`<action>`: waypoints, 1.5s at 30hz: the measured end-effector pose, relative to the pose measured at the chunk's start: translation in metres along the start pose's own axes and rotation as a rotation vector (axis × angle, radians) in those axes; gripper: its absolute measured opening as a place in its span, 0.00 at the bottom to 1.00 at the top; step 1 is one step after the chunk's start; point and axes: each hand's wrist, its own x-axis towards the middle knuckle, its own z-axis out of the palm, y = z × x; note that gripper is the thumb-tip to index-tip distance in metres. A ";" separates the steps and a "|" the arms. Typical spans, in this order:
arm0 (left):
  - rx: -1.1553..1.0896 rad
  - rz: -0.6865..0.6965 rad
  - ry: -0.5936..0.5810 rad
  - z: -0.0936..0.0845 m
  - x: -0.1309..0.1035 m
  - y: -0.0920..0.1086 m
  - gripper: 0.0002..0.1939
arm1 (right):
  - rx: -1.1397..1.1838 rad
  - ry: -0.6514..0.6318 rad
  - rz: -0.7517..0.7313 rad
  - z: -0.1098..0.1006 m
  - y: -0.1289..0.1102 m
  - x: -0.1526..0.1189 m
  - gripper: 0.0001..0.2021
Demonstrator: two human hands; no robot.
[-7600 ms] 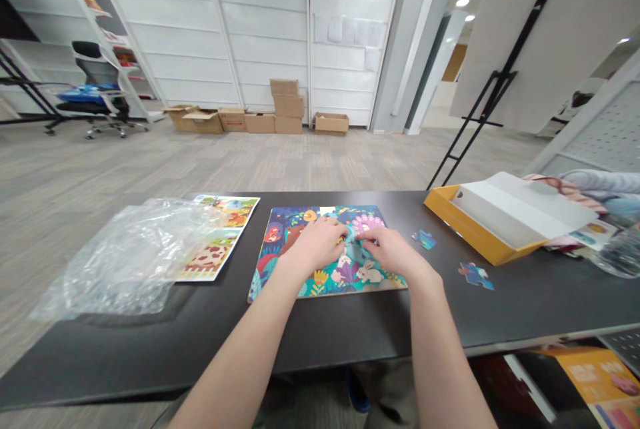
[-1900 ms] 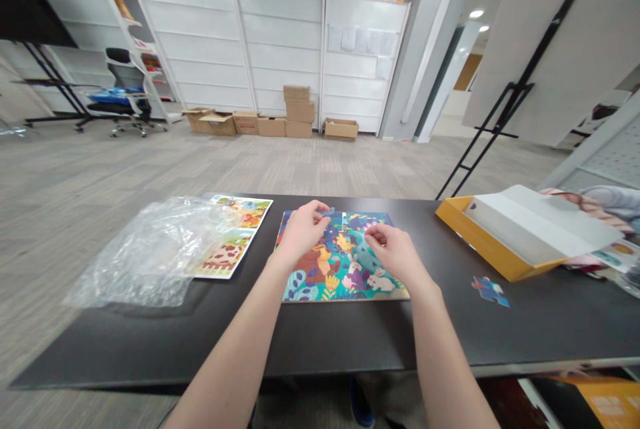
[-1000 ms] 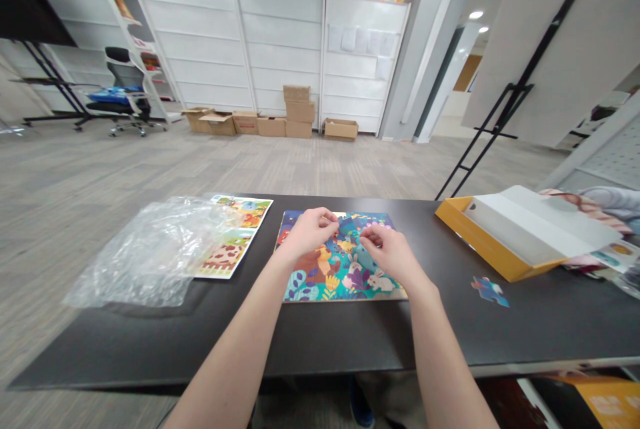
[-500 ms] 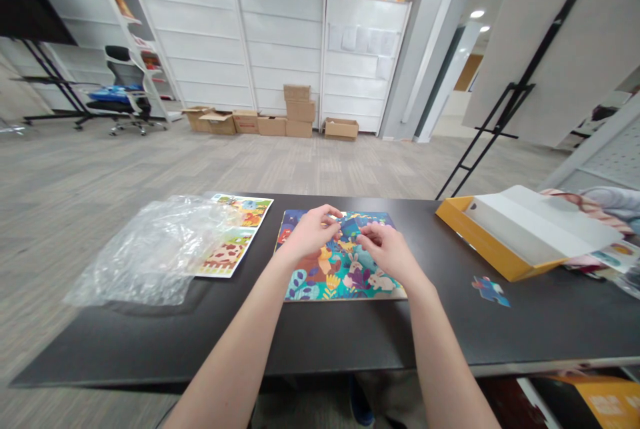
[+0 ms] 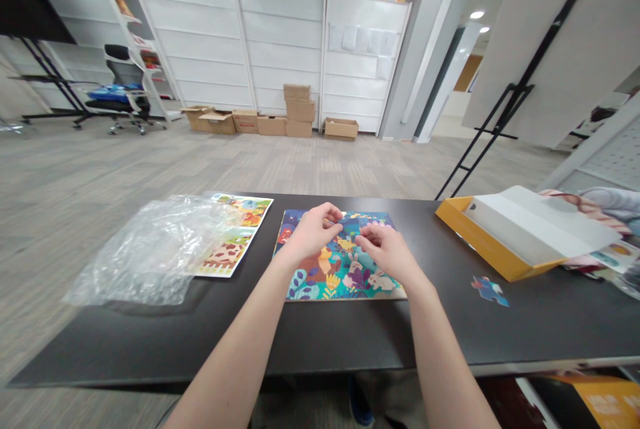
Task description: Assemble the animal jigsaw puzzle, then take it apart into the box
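Observation:
A colourful jigsaw puzzle (image 5: 327, 265) with rabbits, a fox-like animal and plants lies flat on the black table. Over its upper part, a dark blue puzzle piece (image 5: 352, 225) sits between my two hands. My left hand (image 5: 316, 232) has its thumb and fingers pinched at the piece's left side. From the right, my right hand (image 5: 386, 250) pinches at its other edge with curled fingers. The fingertips partly hide how the piece meets the picture around it. One loose blue puzzle piece (image 5: 490, 291) lies apart on the table to the right.
Left on the table (image 5: 345, 339), clear plastic wrapping (image 5: 145, 252) partly covers a farm-animal picture sheet (image 5: 230, 255). An opened yellow box (image 5: 480, 235) stands at the right, with cloth (image 5: 600, 205) behind it. Cardboard boxes (image 5: 299, 112) stand by the far shelves.
The dark blue piece has come down flatter against the puzzle between my fingers. Both hands have shifted only slightly, and the other things on the table have not moved.

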 end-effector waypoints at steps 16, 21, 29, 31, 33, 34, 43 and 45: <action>-0.059 0.079 -0.207 0.000 -0.002 -0.001 0.15 | 0.159 0.047 -0.014 0.000 0.000 0.000 0.12; -0.129 0.000 -0.183 0.001 -0.003 0.001 0.19 | 0.249 0.004 -0.023 0.002 -0.002 0.001 0.10; -0.049 0.036 0.024 -0.001 0.003 -0.004 0.09 | 0.234 0.165 0.117 0.000 0.009 0.004 0.09; 0.024 0.034 0.030 -0.001 0.004 -0.006 0.09 | 0.220 0.153 0.142 0.001 0.011 0.005 0.07; 0.078 0.029 0.007 0.000 0.003 -0.008 0.09 | 0.203 0.126 0.149 0.003 0.012 0.005 0.06; 0.090 0.021 -0.016 0.000 0.003 -0.008 0.09 | 0.196 0.114 0.147 0.004 0.011 0.005 0.06; 0.159 -0.011 -0.083 0.002 -0.002 -0.004 0.11 | 0.185 0.087 0.144 0.007 0.007 0.005 0.06; 0.123 -0.033 -0.109 0.002 -0.004 -0.002 0.17 | 0.190 0.083 0.147 0.006 0.006 0.004 0.06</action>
